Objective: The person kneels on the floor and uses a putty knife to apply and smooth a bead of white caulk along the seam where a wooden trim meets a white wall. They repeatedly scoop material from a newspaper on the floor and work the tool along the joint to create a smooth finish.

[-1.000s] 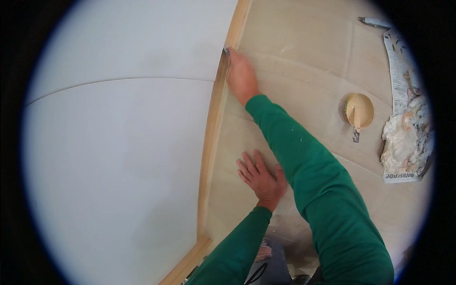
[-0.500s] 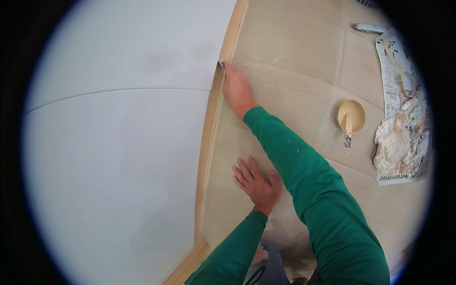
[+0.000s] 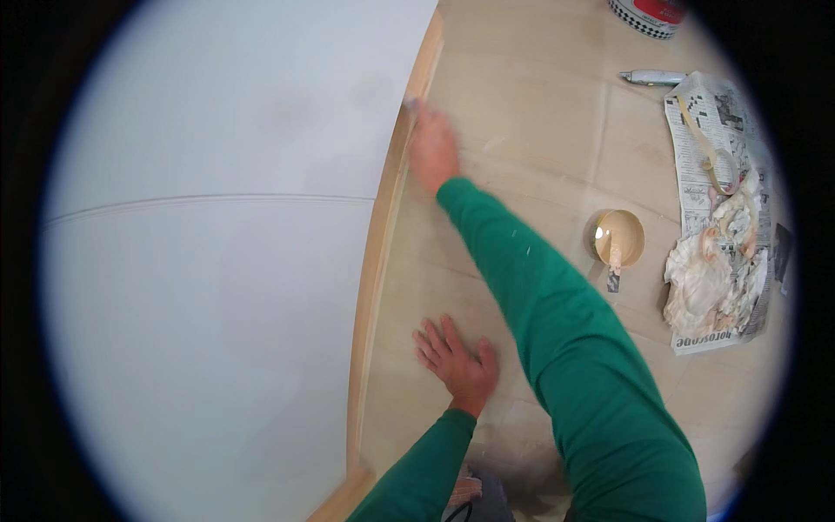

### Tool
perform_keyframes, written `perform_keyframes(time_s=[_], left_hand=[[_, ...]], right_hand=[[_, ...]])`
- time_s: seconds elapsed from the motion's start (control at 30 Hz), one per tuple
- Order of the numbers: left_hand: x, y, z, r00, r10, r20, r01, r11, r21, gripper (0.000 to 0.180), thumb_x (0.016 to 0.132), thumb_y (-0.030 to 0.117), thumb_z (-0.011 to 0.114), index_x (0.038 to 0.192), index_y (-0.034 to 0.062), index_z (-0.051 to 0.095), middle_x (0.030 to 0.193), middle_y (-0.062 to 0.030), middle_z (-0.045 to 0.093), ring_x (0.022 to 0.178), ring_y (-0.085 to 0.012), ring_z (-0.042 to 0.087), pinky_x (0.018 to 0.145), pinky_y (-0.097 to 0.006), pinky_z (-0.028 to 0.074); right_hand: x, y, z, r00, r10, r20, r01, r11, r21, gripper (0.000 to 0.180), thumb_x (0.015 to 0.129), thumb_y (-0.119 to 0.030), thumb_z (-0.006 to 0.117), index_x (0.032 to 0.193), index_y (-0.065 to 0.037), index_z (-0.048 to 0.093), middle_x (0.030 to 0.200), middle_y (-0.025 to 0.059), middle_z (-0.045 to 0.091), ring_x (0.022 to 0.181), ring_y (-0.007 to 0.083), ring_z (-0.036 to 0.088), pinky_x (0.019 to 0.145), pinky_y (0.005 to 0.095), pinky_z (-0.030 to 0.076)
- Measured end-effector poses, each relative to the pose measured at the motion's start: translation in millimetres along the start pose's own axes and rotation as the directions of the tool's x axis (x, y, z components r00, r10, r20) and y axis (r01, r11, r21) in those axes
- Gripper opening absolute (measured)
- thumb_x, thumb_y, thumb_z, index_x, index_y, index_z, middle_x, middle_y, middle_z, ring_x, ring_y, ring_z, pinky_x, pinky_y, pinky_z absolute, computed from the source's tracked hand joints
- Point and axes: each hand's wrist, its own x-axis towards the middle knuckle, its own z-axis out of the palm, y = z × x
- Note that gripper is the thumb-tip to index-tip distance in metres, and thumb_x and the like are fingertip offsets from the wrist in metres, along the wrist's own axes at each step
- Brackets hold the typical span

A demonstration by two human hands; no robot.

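A pale wooden trim strip (image 3: 369,252) runs along the edge of the white wall (image 3: 217,287). Up along this strip, my right hand (image 3: 435,148) is closed, blurred by motion, with a small greyish piece (image 3: 412,103) at its fingertips pressed to the wood. What that piece is does not show clearly. Lower down, my left hand (image 3: 461,365) lies flat on the tan covered floor (image 3: 496,287) with its fingers spread, holding nothing. Both arms are in green sleeves.
Right of my right arm stands a small round tub (image 3: 628,228) of tan paste with a flat stick (image 3: 614,261) in it. Newspaper (image 3: 696,196) carries crumpled stained rags (image 3: 700,287). Beyond are a utility knife (image 3: 652,77) and a checkered can (image 3: 648,17).
The view has shifted, bringing more of the can into sight. My right hand has slid slightly farther up along the trim and is now blurred. The left hand stays flat on the floor.
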Motion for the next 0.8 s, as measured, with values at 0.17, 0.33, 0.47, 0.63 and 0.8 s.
perform_keyframes(time_s=[0.17,0.33,0.47,0.63,0.8], left_hand=[[2,-1,-4,0.999,0.002,-0.046,0.000,1.000,0.031,0.083,0.096,0.040,0.059,0.162,-0.0017,0.030,0.168,-0.0328,0.020,0.153,-0.0583,0.014,0.121,-0.069,0.010],[49,-2,-2,0.979,0.149,-0.137,-0.164,0.981,-0.108,0.071,0.097,0.030,0.063,0.155,-0.0028,0.039,0.156,-0.0325,0.035,0.144,-0.0543,0.030,0.120,-0.063,0.022],[234,56,-7,0.915,0.353,-0.195,-0.384,0.911,-0.149,0.069,0.096,0.024,0.065,0.154,-0.0040,0.040,0.157,-0.0318,0.035,0.146,-0.0516,0.031,0.121,-0.062,0.021],[298,91,5,0.903,0.422,-0.075,-0.417,0.906,0.072,0.080,0.095,0.041,0.062,0.159,0.0009,0.035,0.167,-0.0286,0.025,0.155,-0.0540,0.018,0.125,-0.066,0.010],[291,85,3,0.922,0.386,-0.008,-0.385,0.922,0.048,0.085,0.096,0.050,0.057,0.162,0.0030,0.032,0.171,-0.0280,0.019,0.157,-0.0544,0.012,0.125,-0.067,0.006]], right_hand=[[-5,14,-30,0.953,-0.052,-0.299,0.100,0.984,0.148,0.038,0.107,-0.012,0.045,0.141,0.004,0.054,0.123,0.0293,0.064,0.113,0.0465,0.060,0.098,0.0524,0.049],[-17,26,-50,0.947,-0.034,-0.320,0.080,0.988,0.132,0.039,0.108,-0.013,0.044,0.142,0.004,0.054,0.125,0.0290,0.065,0.117,0.0457,0.059,0.100,0.0517,0.048],[17,7,-49,0.975,0.031,-0.221,0.008,0.984,0.177,0.039,0.108,-0.016,0.045,0.142,0.002,0.055,0.126,0.0292,0.065,0.117,0.0463,0.060,0.101,0.0518,0.049],[101,15,-48,0.995,0.011,-0.104,-0.015,0.999,-0.043,0.036,0.104,-0.013,0.048,0.138,-0.002,0.057,0.115,0.0256,0.066,0.106,0.0467,0.065,0.090,0.0546,0.053],[118,4,-19,0.996,0.087,0.036,-0.083,0.993,-0.080,0.038,0.100,-0.008,0.051,0.138,-0.005,0.058,0.112,0.0246,0.065,0.100,0.0469,0.067,0.085,0.0553,0.055]])
